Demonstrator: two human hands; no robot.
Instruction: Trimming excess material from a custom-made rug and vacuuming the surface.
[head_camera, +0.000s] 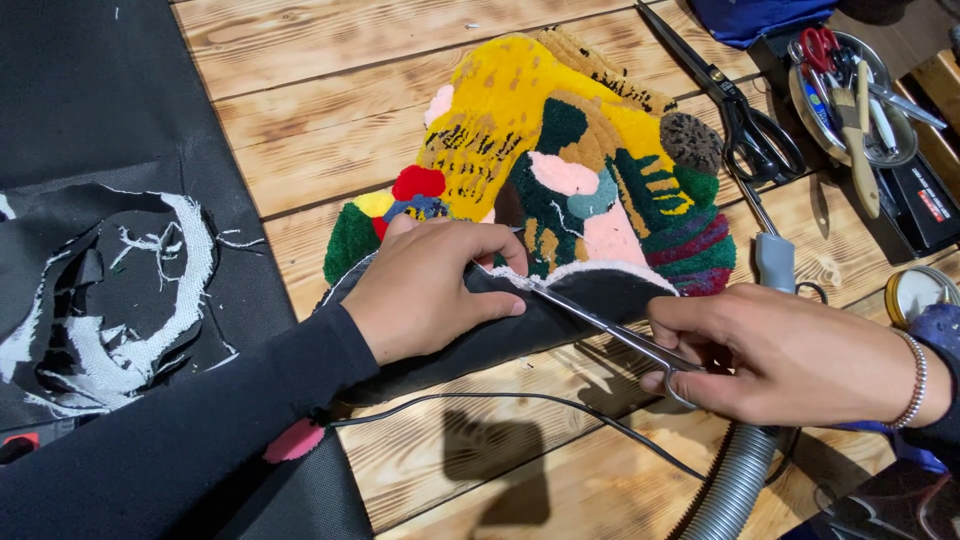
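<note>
A multicoloured tufted rug piece in yellow, green, pink and red lies on the wooden table. Its near edge is folded up, showing black backing fabric. My left hand presses down on that folded edge, fingers curled over the fabric. In my right hand I hold slim silver scissors, whose blades point left along the white trimmed edge toward my left fingers. A beaded bracelet sits on my right wrist.
Large black-handled shears lie at the back right beside a metal bowl of tools and brushes. Black fabric with white scraps covers the left. A grey ribbed hose and a thin black cable run along the near table.
</note>
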